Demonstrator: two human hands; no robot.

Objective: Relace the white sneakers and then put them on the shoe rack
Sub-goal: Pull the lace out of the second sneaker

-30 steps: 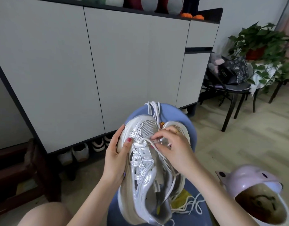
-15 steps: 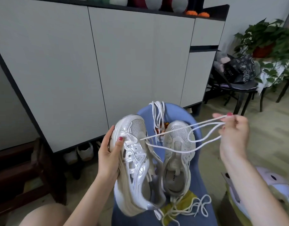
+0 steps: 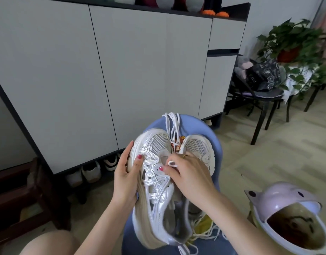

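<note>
While the left hand (image 3: 125,178) clamps the silvery mesh-toed sneaker (image 3: 155,183) by its sole edge, the right hand (image 3: 189,176) pinches a white lace (image 3: 171,163) over its eyelets; the second sneaker (image 3: 200,150) lies just beyond that pinch on the rounded blue stool (image 3: 216,144), loose laces (image 3: 172,124) draped ahead

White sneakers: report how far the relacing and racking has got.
Done: nothing finished that shows. In hand: left hand grips the left sneaker while right hand pinches a lace at its eyelets. Left: spare laces lie loose, the other sneaker waits, neither is racked.
</note>
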